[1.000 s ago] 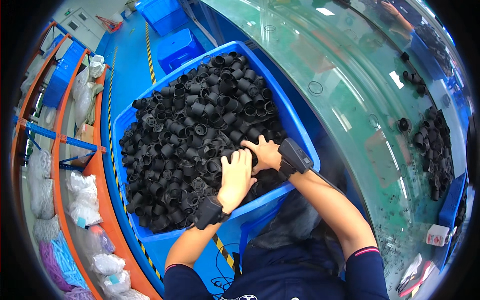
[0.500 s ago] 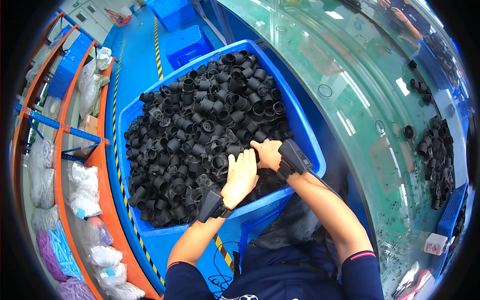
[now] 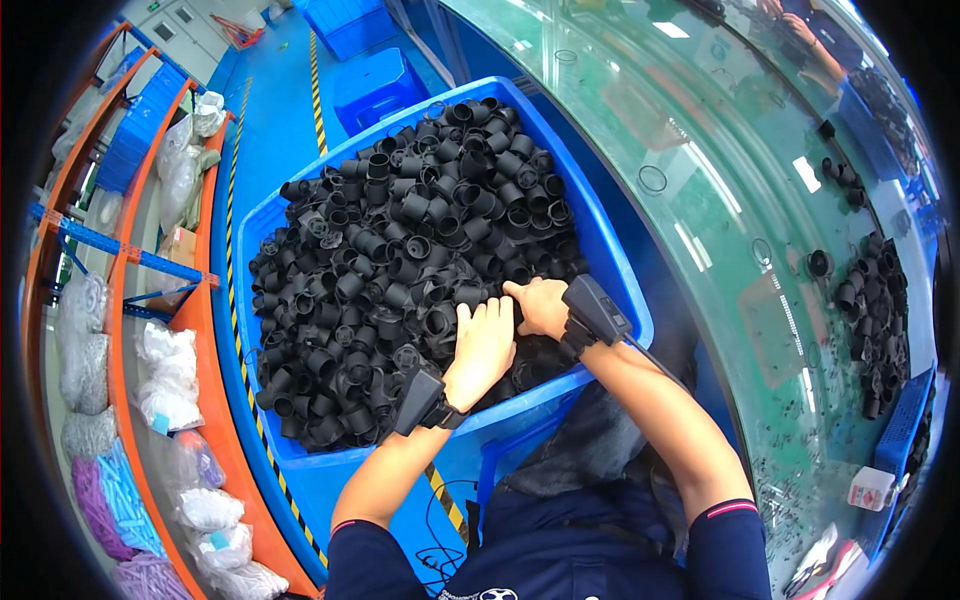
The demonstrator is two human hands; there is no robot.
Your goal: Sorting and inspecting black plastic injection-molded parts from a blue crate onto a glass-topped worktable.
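Observation:
A large blue bin (image 3: 262, 462) is heaped with short black tubular plastic parts (image 3: 400, 240). My two hands meet over its near right side. My left hand (image 3: 484, 345) is closed, with its fingers curled over a black tubular part (image 3: 518, 313) that shows only in a sliver between the hands. From the other side, my right hand (image 3: 545, 308) grips the same part with bent fingers. Most of the held part is hidden by the fingers. A black device is strapped to each wrist.
To the right, a green-topped table (image 3: 700, 200) carries a pile of black parts (image 3: 875, 320), loose rings and a white bottle (image 3: 872, 488). Orange shelving (image 3: 180, 380) with bagged goods stands on the left. A blue stool (image 3: 378, 88) is behind the bin.
Both hands stay together at almost the same spot over the bin. Only very slight shifts of the wrists and of the view show.

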